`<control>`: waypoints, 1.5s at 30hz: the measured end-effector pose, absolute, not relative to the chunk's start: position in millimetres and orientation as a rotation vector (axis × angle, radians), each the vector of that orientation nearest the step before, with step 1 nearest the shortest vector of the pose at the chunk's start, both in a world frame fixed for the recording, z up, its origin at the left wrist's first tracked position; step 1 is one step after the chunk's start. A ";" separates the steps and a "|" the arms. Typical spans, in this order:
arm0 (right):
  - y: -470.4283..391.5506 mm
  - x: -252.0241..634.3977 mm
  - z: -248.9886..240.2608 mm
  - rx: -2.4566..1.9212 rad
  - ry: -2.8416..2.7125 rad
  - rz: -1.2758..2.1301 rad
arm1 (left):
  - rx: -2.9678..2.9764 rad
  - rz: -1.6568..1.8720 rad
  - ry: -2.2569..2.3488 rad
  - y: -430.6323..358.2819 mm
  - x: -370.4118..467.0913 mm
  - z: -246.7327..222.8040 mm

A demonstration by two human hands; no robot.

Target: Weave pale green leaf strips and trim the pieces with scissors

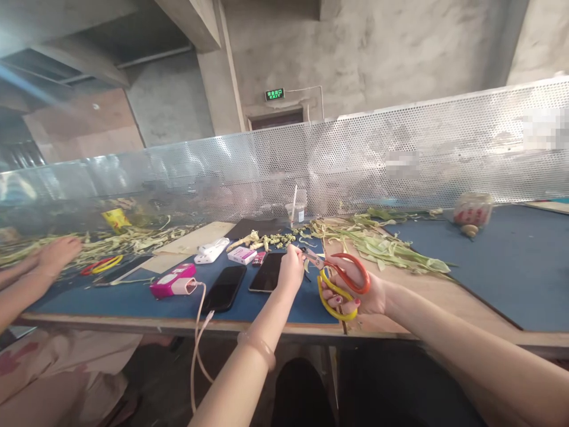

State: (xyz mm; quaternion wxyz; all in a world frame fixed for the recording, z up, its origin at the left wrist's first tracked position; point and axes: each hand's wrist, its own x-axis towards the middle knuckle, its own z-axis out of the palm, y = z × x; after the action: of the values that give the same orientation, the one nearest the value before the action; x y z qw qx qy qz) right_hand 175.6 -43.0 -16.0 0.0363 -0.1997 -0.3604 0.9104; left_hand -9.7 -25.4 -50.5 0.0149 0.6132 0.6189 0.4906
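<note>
My right hand is wrapped round the handles of a pair of scissors, one loop red and the other yellow. The blades point left, and their tips end right by my left hand. That hand is closed in a pinch; what its fingers hold is too small and hidden to name. A thin dark-green strip hangs just beneath the blades. Behind my hands lies a small heap of green-yellow pieces on the blue table surface. Long pale-green leafy stalks spread out to the right of it.
Two phones lie near the front edge, one with a cable plugged in. Left of them are a pink power bank and a white power strip. A co-worker's hands rest at far left by more scissors. A jar lies right.
</note>
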 end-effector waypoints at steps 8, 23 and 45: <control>-38.5 166.7 -18.2 -0.626 -1.018 2.779 | 1.903 1.459 1.979 -30.8 -6.0 -46.1; -46.0 152.6 -21.0 -0.767 -1.208 2.518 | 1.934 1.494 1.932 -34.3 -3.8 -41.4; -51.2 151.8 -21.9 -0.791 -1.248 2.407 | 2.051 1.411 2.069 -38.3 -0.1 -35.9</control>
State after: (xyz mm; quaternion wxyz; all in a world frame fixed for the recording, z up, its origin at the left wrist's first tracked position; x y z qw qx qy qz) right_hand 151.8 -51.2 -21.9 0.1579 -0.2765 -0.4364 0.8416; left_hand -0.1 -38.3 -35.9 -0.0480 0.6329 0.6384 0.4355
